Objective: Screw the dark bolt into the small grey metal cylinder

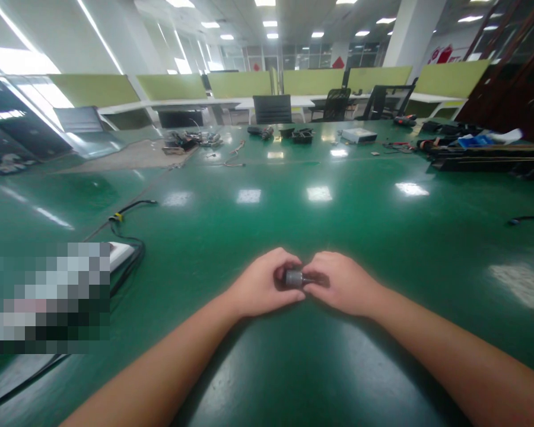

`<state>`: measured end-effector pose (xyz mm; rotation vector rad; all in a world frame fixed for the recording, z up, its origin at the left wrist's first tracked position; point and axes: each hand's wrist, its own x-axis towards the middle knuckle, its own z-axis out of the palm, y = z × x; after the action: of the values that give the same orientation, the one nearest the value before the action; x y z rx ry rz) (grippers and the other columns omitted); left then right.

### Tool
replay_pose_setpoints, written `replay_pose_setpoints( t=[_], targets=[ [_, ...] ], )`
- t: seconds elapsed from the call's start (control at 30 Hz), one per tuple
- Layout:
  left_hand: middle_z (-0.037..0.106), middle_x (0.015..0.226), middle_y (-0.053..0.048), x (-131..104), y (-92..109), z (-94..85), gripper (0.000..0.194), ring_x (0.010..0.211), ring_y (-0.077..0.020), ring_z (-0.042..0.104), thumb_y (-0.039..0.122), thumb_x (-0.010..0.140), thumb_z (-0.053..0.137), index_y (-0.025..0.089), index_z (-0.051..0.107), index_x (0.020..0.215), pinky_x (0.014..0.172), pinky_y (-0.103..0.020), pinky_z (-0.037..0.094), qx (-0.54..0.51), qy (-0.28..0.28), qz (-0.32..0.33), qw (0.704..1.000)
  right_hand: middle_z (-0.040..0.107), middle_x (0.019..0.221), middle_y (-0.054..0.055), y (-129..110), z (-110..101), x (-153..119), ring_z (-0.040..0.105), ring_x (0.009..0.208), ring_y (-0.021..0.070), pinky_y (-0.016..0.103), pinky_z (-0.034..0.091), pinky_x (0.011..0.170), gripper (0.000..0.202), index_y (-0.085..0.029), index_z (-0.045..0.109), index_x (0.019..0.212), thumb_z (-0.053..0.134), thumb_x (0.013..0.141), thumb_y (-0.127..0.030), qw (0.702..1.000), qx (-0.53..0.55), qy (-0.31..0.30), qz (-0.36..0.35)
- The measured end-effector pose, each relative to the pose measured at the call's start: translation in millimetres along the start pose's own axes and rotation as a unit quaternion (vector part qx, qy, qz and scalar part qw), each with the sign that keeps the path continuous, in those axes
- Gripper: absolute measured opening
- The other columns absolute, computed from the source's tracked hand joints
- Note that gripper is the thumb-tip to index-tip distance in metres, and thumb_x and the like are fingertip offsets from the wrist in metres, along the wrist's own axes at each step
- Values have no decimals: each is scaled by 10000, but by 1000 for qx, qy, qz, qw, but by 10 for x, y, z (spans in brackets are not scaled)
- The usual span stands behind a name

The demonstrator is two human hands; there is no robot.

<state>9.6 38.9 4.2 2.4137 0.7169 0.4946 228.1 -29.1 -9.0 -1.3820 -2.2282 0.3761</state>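
A small dark grey cylindrical piece (294, 278) lies sideways between my two hands, low in the middle of the head view. My left hand (267, 284) curls round its left end, thumb below and fingers above. The fingers of my right hand (338, 283) pinch the thin dark part at its right end. Both hands are at the surface of the glossy green table (267, 225), and their fingertips nearly meet. What the piece is exactly cannot be made out.
A white-edged object (121, 255), mostly pixelated, and a black cable (136, 204) lie at the left. Farther back are black parts (302, 136), a silver box (358, 136) and a brown sheet (133, 155). Dark long pieces (480, 161) lie at the right back.
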Motion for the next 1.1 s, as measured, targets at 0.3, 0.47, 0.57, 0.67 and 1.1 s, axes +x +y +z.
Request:
replay_pose_setpoints(
  t=[0.3,0.47,0.57,0.67,1.1],
  targets=[
    [634,836,-16,1,-4,-16,188,738,-150,578,292,815,747,167,692,943,659,-252,434,-27,-7,-21,999,663,821,3,36,50,6,575,808,167,300,398,732,58,-211,708,902,724,850,-228,1000,18,14,-3],
    [627,819,-11,13,-7,-16,190,727,-147,570,283,789,774,170,702,924,651,-247,426,-23,7,-23,999,661,816,5,23,45,9,570,798,163,293,400,727,44,-206,712,896,717,853,-215,1000,22,18,-7],
    [623,816,-11,10,-11,-6,203,722,-147,568,288,782,779,169,703,927,644,-247,423,-22,12,-26,999,663,817,5,28,39,9,572,794,160,289,405,726,46,-205,715,897,719,851,-210,999,26,19,-6],
    [621,818,-15,3,-10,3,210,716,-151,566,301,785,773,165,702,929,645,-255,426,-14,12,-31,999,669,824,7,34,31,9,578,799,159,287,412,730,47,-200,715,896,721,849,-207,999,29,21,-4],
    [628,823,-16,-2,7,-5,204,718,-155,575,300,780,770,173,703,926,656,-260,436,-1,11,-38,999,675,824,13,58,11,4,588,793,162,286,419,722,48,-193,719,898,720,852,-209,999,32,13,-6]
  ],
)
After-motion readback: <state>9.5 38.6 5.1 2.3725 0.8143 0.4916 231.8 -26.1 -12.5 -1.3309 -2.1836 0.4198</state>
